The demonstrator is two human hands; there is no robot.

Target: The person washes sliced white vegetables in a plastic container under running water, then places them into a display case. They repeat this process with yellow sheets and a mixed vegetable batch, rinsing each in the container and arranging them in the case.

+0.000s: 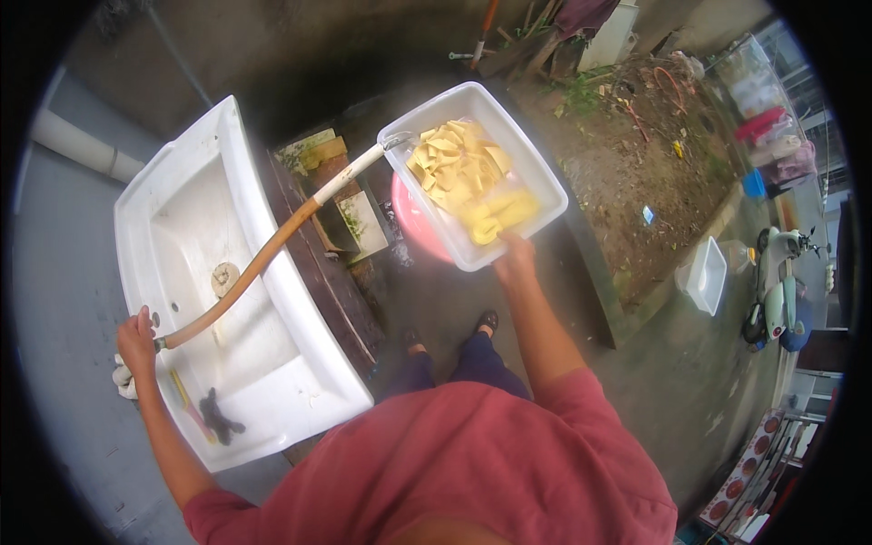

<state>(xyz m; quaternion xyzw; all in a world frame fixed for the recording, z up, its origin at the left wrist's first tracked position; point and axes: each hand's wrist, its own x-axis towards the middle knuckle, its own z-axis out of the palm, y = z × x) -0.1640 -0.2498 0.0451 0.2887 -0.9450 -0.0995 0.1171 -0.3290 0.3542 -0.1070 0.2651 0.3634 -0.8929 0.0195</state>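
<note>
My right hand (516, 262) grips the near rim of a white rectangular plastic basin (545, 197), which is tilted. In the basin lie many flat, pale yellow pieces (456, 160) and a brighter yellow rolled item (501, 214), partly blurred. A brown rubber hose (262, 255) with a whitish end section crosses the white ceramic sink (194, 197); water runs from its end into the basin's far left corner. At the wall end of the hose, my left hand (138, 344) is closed on the tap, hiding most of it. A pink basin (419, 221) stands below the white one.
A long-handled brush (191, 409) and a dark scrubber (221, 417) lie in the sink. Tiles and blocks (330, 180) sit beside it. A raised soil bed (627, 184) lies right of the basin. Farther right are another white tub (708, 276) and a scooter (778, 283).
</note>
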